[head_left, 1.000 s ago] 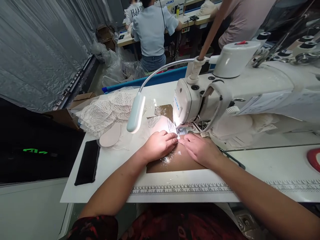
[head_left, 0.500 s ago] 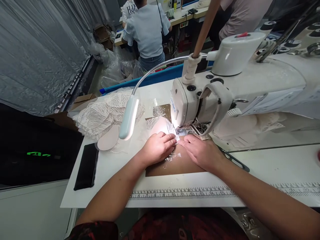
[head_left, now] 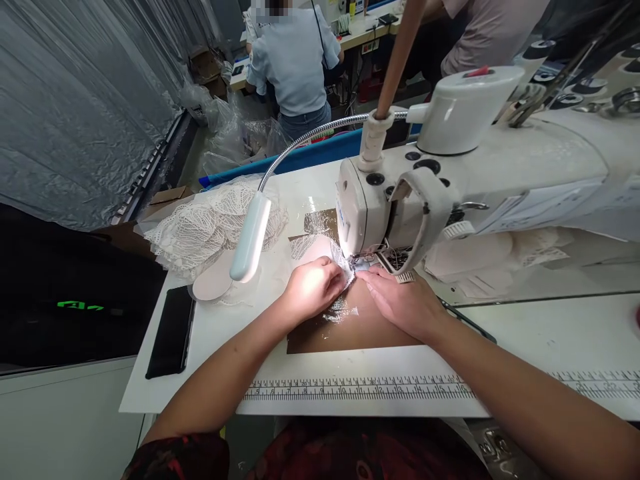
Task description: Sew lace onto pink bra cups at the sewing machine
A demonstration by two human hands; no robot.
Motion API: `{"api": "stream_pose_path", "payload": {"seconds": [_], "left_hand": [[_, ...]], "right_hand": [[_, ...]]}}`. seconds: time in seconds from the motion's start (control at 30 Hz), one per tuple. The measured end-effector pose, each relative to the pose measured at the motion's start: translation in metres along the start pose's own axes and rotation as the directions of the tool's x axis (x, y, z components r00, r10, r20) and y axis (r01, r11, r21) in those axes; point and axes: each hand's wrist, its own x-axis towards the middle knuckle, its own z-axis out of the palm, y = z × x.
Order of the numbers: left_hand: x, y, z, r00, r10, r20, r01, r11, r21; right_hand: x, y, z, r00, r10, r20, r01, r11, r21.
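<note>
White lace with a pale pink cup-shaped piece [head_left: 316, 248] lies under the head of a white sewing machine [head_left: 363, 207], its edge near the needle. My left hand [head_left: 314, 288] is closed, its curled fingers pinching the lace edge just left of the presser foot [head_left: 353, 261]. Just right of the foot, my right hand [head_left: 400, 303] lies low with fingers stretched out, the fingertips by the lace edge. Its thumb is hidden. Beneath both hands is a brown sheet [head_left: 370, 330] with shiny tape.
A lamp [head_left: 250, 240] on a bendable neck hangs left of the machine. Lace pieces [head_left: 210, 223] are piled at the left, beside a black phone [head_left: 171, 332]. A printed ruler [head_left: 360, 389] runs along the front edge. Co-workers [head_left: 293, 63] sit beyond.
My left fingers have curled in and drawn slightly back to the left. The right fingertips have parted a little from them. The view has shifted slightly.
</note>
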Motion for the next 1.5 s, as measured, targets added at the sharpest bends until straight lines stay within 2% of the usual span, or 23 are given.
{"api": "stream_pose_path", "payload": {"seconds": [0.13,0.27,0.43,0.57,0.77,1.07,1.33,1.5], "left_hand": [[0.004,0.004,-0.001,0.999,-0.007,0.032,0.005,0.998,0.056],[0.005,0.005,0.001,0.999,-0.048,0.008,0.048,0.997,0.052],[0.004,0.000,0.006,0.999,-0.037,-0.026,0.038,0.999,0.031],[0.002,-0.004,0.011,0.998,-0.034,-0.051,0.034,0.999,0.000],[0.001,-0.005,0.016,0.995,-0.022,-0.093,0.022,1.000,-0.008],[0.001,-0.005,0.019,0.994,-0.032,-0.106,0.032,0.999,-0.010],[0.001,-0.005,0.019,0.994,-0.033,-0.106,0.032,0.999,-0.011],[0.001,-0.005,0.019,0.994,-0.032,-0.100,0.032,0.999,0.000]], "right_hand": [[0.002,0.001,0.000,0.999,0.003,0.045,-0.005,0.999,0.033],[0.001,0.002,0.001,0.997,-0.030,0.065,0.028,0.999,0.035],[0.001,0.002,0.001,0.997,-0.004,0.077,0.000,0.999,0.049],[0.002,0.004,-0.001,0.993,-0.030,0.116,0.024,0.998,0.054],[0.000,0.008,0.004,0.998,-0.041,0.056,0.040,0.999,0.020],[0.000,0.009,0.009,0.995,-0.031,0.096,0.031,1.000,0.003],[0.009,0.008,-0.004,0.988,-0.061,0.140,0.047,0.994,0.102],[0.009,0.017,0.000,0.983,-0.104,0.148,0.079,0.983,0.169]]}}
